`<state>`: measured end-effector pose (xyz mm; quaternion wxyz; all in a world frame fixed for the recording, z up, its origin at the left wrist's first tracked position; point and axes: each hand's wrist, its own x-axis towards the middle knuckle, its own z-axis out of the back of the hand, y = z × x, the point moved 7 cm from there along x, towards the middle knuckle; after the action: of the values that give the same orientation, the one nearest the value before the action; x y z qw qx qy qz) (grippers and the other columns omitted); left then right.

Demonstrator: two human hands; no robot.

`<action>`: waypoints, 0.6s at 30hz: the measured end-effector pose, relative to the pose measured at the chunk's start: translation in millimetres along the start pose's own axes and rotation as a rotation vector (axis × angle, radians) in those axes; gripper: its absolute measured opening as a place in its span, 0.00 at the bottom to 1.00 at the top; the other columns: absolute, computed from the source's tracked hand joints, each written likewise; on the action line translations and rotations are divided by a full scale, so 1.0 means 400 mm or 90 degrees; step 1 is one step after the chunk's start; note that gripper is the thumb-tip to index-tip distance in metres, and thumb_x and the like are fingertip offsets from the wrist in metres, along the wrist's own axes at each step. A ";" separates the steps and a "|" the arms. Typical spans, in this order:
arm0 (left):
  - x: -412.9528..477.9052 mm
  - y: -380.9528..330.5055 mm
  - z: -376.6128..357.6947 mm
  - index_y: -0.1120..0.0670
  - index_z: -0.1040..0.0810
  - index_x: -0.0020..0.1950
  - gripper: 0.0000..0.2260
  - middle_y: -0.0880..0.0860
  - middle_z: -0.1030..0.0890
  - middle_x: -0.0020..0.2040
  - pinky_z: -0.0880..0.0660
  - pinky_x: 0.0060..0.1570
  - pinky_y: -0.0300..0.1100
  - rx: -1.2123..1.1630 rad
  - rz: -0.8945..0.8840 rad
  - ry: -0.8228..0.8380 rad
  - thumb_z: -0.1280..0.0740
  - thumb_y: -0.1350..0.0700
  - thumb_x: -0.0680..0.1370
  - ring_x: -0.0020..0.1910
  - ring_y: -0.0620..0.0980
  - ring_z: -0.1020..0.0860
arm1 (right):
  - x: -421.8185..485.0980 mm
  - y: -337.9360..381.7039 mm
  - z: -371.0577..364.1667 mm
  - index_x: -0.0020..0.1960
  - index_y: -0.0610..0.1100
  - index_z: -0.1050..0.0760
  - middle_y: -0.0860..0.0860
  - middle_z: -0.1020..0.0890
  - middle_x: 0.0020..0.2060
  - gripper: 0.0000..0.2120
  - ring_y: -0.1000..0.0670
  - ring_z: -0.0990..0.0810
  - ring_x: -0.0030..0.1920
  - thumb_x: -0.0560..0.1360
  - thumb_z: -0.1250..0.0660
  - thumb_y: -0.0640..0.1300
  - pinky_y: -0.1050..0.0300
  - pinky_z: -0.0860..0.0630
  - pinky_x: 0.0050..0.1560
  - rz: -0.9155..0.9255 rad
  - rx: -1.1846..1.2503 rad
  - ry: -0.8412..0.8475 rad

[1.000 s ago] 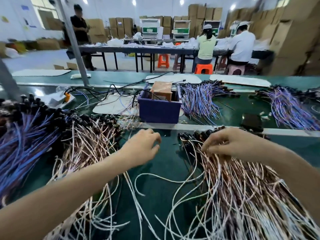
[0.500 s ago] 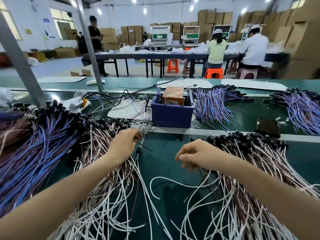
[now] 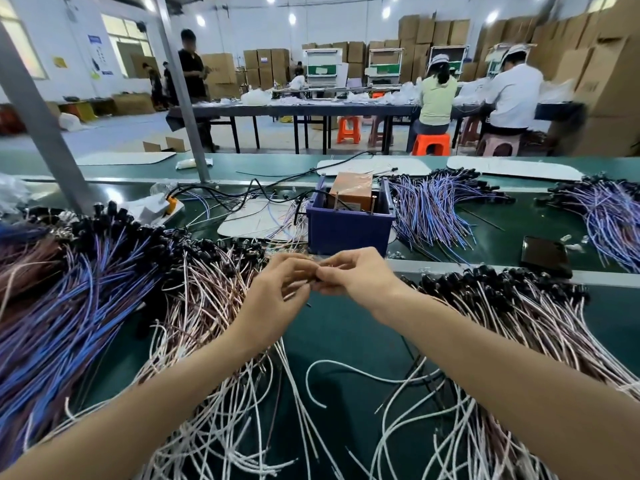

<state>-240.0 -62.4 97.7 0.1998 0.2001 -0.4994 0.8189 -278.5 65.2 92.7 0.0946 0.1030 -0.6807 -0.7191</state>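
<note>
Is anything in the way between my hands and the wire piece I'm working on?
Nothing visible. The left hand and right hand both pinch the small dark piece between them, above the green table, in front of the blue bin.

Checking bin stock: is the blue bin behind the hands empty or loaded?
Loaded. The blue bin holds a brown box that sticks up above its rim; what lies under the box is hidden.

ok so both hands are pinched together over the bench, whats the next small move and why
Probably ease the small dark part home with a light squeeze. The left hand and right hand meet fingertip to fingertip above the green bench, both pinching it; what it mates with is hidden.
</note>
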 end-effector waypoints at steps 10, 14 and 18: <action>-0.003 0.091 0.024 0.54 0.18 0.49 0.06 0.46 0.20 0.33 0.31 0.30 0.30 0.172 0.086 0.035 0.34 0.60 0.79 0.27 0.39 0.27 | -0.015 0.086 0.210 0.42 0.35 0.26 0.41 0.21 0.37 0.07 0.50 0.21 0.34 0.77 0.38 0.28 0.64 0.19 0.35 0.013 0.143 -0.238; -0.005 0.100 0.030 0.52 0.18 0.44 0.06 0.48 0.21 0.31 0.35 0.26 0.28 0.096 0.144 0.081 0.33 0.58 0.78 0.24 0.38 0.30 | -0.045 0.103 0.390 0.43 0.39 0.27 0.43 0.22 0.40 0.07 0.52 0.22 0.35 0.78 0.38 0.31 0.64 0.22 0.33 0.041 0.224 -0.415; 0.020 0.043 0.011 0.55 0.17 0.44 0.06 0.46 0.24 0.27 0.35 0.28 0.29 -0.010 0.132 0.096 0.33 0.56 0.77 0.25 0.39 0.30 | -0.074 0.071 0.484 0.42 0.40 0.27 0.43 0.22 0.39 0.09 0.51 0.21 0.35 0.78 0.40 0.31 0.63 0.22 0.36 0.032 0.232 -0.462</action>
<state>-255.4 -72.6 90.9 0.1525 0.0832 -0.5072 0.8441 -303.8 257.4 131.9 -0.1539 -0.1592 -0.7883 -0.5740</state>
